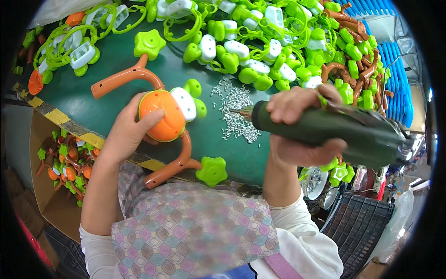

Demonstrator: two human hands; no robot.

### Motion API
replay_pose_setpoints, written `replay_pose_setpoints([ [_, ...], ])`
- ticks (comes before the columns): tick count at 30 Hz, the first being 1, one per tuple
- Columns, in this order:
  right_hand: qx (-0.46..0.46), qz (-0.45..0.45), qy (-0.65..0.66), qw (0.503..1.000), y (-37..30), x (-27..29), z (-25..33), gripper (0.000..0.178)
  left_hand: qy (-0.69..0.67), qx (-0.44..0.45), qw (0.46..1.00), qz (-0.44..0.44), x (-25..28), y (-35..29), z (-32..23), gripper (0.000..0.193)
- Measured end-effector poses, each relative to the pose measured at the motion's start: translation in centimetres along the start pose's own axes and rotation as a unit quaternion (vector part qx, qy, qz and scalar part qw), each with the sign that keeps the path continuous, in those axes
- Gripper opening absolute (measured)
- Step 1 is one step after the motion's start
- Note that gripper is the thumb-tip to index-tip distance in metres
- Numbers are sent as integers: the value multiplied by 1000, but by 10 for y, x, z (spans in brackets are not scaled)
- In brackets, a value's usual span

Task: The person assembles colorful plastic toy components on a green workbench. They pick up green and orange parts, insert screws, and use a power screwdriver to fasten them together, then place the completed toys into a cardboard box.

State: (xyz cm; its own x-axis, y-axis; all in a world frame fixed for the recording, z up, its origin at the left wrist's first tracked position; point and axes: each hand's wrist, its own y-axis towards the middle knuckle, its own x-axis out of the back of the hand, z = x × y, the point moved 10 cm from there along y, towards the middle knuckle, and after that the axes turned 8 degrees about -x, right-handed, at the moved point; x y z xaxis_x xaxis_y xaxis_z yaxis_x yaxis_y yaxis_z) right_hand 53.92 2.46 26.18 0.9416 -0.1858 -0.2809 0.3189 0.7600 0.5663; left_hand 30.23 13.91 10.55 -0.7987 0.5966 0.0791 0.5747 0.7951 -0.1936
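Observation:
My left hand [132, 122] is closed round a plastic toy assembly [171, 122] at the table's near edge. Its middle is a round orange shell with a white and green piece at one side. Two brown branch-like arms [179, 160] stick out of it, each with a green star-shaped knob [211, 171]. My right hand [302, 121] grips a dark green electric screwdriver [344, 130], lying level with its bit pointing left. The bit's tip is over a spread of small silver screws [237, 114] on the green tabletop. The toy and the bit are apart.
A big heap of green and white plastic parts [251, 46] covers the table's far side, with brown branch pieces [367, 74] at its right. Blue stacked trays [395, 83] stand beyond. A cardboard box [44, 186] of similar toys sits at lower left, a black crate [357, 223] at lower right.

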Motion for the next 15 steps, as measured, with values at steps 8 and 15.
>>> replay_pose_setpoints([
  [8,-85,-96,-3,992,-27,28,-72,75,132,-142,978,-78,0,0,-10,57],
  [15,-126,-80,-93,984,-13,27,-84,74,128,-148,978,-77,1,-2,-9,59],
])
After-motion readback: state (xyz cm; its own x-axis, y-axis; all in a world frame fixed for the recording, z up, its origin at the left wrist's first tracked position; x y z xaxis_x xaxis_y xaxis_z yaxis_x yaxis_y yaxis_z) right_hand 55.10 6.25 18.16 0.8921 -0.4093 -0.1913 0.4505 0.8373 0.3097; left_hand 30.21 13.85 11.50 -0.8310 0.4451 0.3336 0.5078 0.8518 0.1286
